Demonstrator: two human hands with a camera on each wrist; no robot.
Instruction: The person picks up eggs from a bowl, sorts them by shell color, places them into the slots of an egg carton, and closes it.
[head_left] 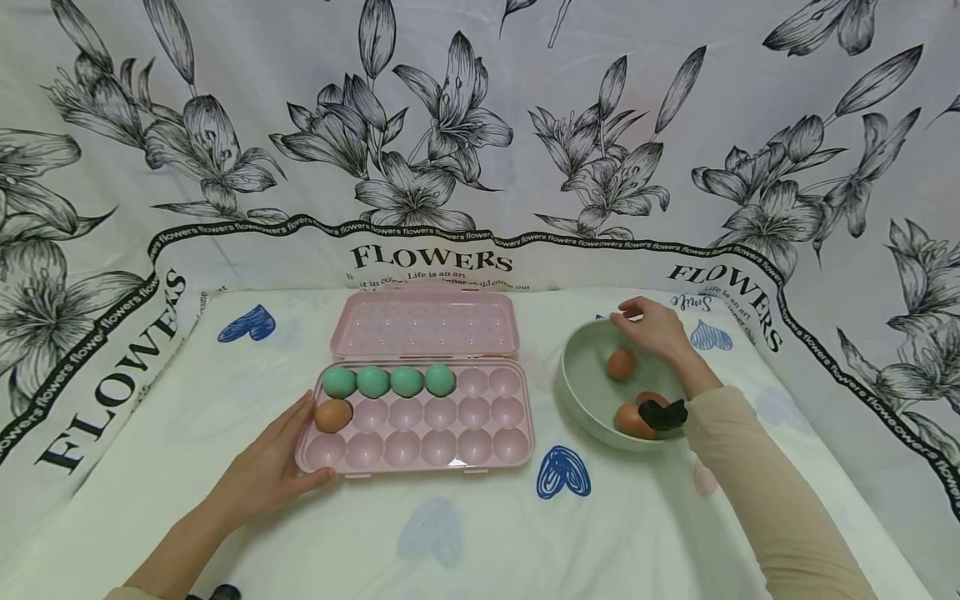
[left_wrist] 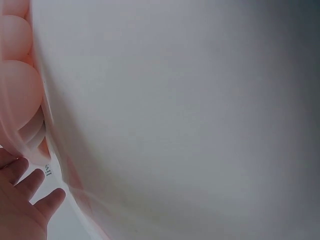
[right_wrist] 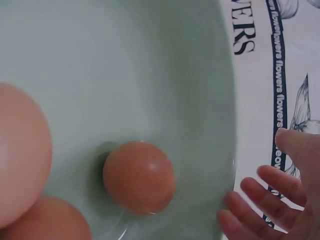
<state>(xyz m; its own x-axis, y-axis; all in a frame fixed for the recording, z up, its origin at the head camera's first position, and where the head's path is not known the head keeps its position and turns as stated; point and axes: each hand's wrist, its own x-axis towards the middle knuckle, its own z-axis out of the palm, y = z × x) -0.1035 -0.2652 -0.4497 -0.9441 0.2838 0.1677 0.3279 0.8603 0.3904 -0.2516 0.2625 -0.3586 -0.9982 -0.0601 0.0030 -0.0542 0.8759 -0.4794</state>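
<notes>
A pink egg tray (head_left: pixel 420 469) lies with its lid (head_left: pixel 424 327) folded back behind it. Several green eggs (head_left: pixel 372 382) fill the left part of its back row, and one brown egg (head_left: pixel 333 415) sits at the left of the middle row. My left hand (head_left: pixel 262 458) grips the tray's front left corner, thumb along the front edge and fingers at the left side. To the right stands a pale green bowl (head_left: pixel 581 396) with brown eggs (right_wrist: pixel 139 177) inside. Over its far rim is my right hand (head_left: pixel 654 329), fingers loosely bent and holding nothing.
The cloth (head_left: pixel 315 550) under everything has printed hearts, one dark blue heart (head_left: pixel 563 472) lying between tray and bowl. A flower-printed curtain (head_left: pixel 450 192) hangs behind. A black wrist camera piece (head_left: pixel 662 414) covers part of the bowl in the head view.
</notes>
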